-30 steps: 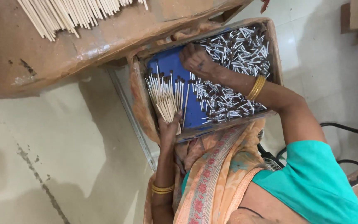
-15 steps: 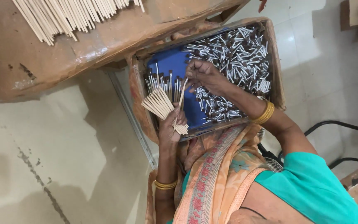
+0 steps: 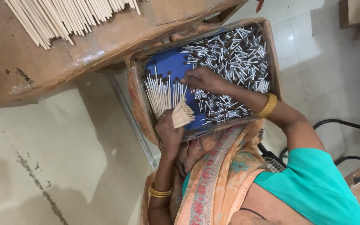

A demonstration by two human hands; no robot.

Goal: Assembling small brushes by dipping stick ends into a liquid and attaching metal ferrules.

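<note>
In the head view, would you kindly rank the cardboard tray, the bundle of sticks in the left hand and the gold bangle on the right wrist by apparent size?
1. Cardboard tray, clearly largest.
2. Bundle of sticks in the left hand.
3. Gold bangle on the right wrist, smallest.

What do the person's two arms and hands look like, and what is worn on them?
Both hands are bare, without gloves. The left hand has thin gold bangles at its wrist; that forearm is uncovered. The right hand has one broad gold bangle at its wrist. The right upper arm wears a short teal sleeve. An orange patterned drape hangs between the arms.
</note>
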